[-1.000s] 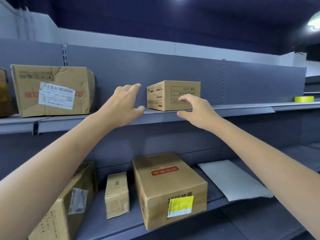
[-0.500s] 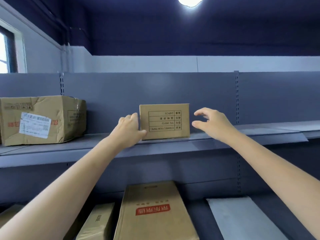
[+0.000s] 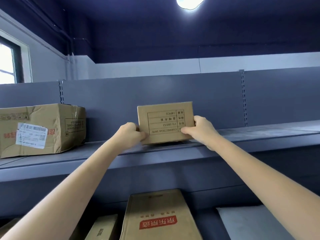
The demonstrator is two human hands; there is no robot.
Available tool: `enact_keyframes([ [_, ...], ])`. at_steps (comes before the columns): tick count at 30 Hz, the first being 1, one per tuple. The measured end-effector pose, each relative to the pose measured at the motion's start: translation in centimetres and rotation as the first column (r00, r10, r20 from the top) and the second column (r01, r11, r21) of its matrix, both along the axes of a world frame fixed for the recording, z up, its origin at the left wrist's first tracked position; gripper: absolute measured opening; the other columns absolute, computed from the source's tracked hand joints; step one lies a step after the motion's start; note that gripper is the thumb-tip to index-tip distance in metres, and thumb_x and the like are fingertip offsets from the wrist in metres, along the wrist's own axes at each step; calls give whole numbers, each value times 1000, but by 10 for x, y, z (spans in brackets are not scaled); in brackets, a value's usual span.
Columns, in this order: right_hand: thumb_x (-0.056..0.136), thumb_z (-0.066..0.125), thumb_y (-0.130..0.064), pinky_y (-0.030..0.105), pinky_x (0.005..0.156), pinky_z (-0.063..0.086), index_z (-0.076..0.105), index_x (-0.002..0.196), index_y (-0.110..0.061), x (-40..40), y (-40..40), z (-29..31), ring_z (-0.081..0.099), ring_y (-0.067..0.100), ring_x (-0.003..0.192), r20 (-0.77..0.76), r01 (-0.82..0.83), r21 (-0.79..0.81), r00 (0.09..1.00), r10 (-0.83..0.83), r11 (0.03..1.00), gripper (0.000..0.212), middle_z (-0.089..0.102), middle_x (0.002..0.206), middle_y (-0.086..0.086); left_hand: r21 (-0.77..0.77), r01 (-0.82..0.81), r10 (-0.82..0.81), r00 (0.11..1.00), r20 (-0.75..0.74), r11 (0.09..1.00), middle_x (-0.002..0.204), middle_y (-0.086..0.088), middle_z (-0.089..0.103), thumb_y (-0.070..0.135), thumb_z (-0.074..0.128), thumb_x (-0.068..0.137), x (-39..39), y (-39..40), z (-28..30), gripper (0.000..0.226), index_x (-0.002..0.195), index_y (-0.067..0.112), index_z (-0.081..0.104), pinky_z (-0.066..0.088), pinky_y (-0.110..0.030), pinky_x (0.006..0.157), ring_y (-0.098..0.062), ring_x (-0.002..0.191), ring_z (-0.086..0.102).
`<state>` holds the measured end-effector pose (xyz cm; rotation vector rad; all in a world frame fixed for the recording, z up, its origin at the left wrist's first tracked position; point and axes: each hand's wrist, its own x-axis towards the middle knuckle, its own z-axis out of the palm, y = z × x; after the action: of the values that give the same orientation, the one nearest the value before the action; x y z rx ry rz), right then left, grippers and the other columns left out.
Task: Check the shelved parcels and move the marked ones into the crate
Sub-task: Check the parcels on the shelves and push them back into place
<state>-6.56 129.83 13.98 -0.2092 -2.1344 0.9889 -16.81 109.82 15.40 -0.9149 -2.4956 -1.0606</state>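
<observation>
A small cardboard parcel (image 3: 165,122) is shown on the upper shelf (image 3: 121,154), gripped from both sides. The left hand (image 3: 130,135) is clamped on the parcel's left edge, its fingers (image 3: 138,135) curled against the lower left corner. The right hand (image 3: 200,129) is clamped on the right edge, with the thumb laid across the printed face and the other fingers wrapped round the side. The parcel's printed table, which includes the words "CORRECTION TAPE", is seen upside down. The near bottom edge appears raised slightly off the shelf, a dark shadow being visible beneath it.

To the left of the parcel, well apart on the same shelf, a larger crumpled carton (image 3: 43,129) with a white shipping label (image 3: 32,135) is set. Below the parcel, on the lower shelf, a tall carton with red print (image 3: 159,217) is seen; a narrow box (image 3: 102,228) lies just to its left and a white padded envelope (image 3: 251,222) to its right.
</observation>
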Motion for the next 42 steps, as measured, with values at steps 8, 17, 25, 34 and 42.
enact_keyframes([
  [8, 78, 64, -3, 10, 80, 48, 53, 110, -43, 21, -26, 24, 61, -3, 101, -328, -307, 74, 891, 314, 949, 52, 66, 104, -22, 332, 227, -160, 963, -218, 916, 106, 5, 63, 20, 75, 73, 6, -33, 23, 41, 109, 16, 56, 45, -30, 89, -16, 102, 58],
  [17, 75, 71, -13, 12, 80, 48, 50, 118, -34, 23, -71, 42, 59, -7, 99, -554, -163, 117, 808, 201, 980, 53, 61, 98, -29, 555, 459, -237, 873, -426, 693, 113, 14, 62, 8, 70, 75, 20, -62, 39, 52, 122, 22, 53, 46, -29, 95, -4, 111, 55],
  [25, 66, 76, -24, 15, 75, 51, 47, 121, -32, 20, -68, 30, 62, -8, 90, -551, -226, -6, 814, 185, 974, 63, 58, 100, -38, 446, 549, -248, 783, -570, 707, 101, 20, 62, 6, 70, 76, 34, -64, 71, 51, 121, 24, 53, 49, -27, 93, 0, 101, 60],
  [34, 63, 78, -11, 35, 94, 49, 39, 128, -27, 25, -52, 12, 53, 14, 116, -295, -376, -108, 896, 331, 920, 77, 51, 125, -6, 123, 504, -320, 699, -639, 855, 96, 17, 61, 13, 68, 79, 53, -51, 88, 47, 123, 23, 54, 50, -16, 83, -2, 91, 61],
  [42, 59, 80, -41, 40, 111, 23, 34, 134, -29, 35, -39, -2, 30, 19, 134, 78, -205, -83, 974, 211, 975, 89, 40, 139, -3, -15, 389, -323, 744, -584, 921, 99, 9, 60, 24, 73, 75, 54, -27, 82, 47, 120, 21, 57, 44, -28, 89, -10, 96, 55],
])
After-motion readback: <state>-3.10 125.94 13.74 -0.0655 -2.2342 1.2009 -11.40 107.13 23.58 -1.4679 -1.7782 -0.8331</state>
